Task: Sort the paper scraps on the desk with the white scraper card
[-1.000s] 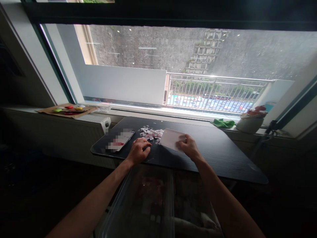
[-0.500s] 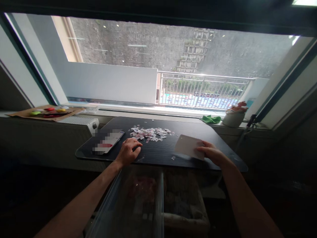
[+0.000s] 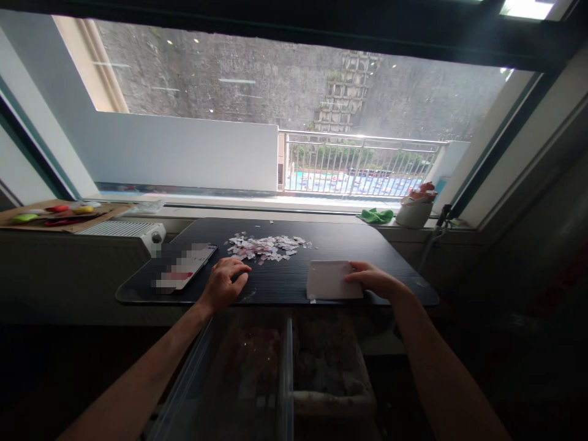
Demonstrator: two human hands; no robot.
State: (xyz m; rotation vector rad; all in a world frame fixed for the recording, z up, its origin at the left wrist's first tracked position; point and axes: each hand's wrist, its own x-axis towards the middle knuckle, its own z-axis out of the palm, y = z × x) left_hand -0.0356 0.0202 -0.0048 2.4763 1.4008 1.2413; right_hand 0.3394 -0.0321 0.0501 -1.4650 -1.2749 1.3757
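The pale card [image 3: 329,280] is a flat, plain, off-white piece with slightly rounded corners and a small hole near its upper left corner; it is over the near edge of the table [image 3: 342,240], tilted up with its face toward the camera, and the right hand [image 3: 374,278] has its right side pinched between thumb and fingers. A small loose scrap [image 3: 313,301] shows right at its lower edge. Farther back lies a spread heap of paper scraps [image 3: 264,247], white with some pinkish bits, mostly overlapping, a few stray ones near its rim. The left hand [image 3: 224,283] rests on the tabletop just in front of the heap, fingers loosely curled, thumb apart from the forefinger, with nothing seen in its grasp. Beside it lies a phone [image 3: 195,264], partly blurred out. The tabletop is black with a fine wood grain and rounded corners, and stands against a bright window over a grey wall and a metal railing [image 3: 362,162]. A green cloth [image 3: 376,215] and a pale pot [image 3: 412,215] sit on the sill, a white radiator [image 3: 119,231] stands at the left, and below, in shadow, is a clear plastic bin [image 3: 288,367]
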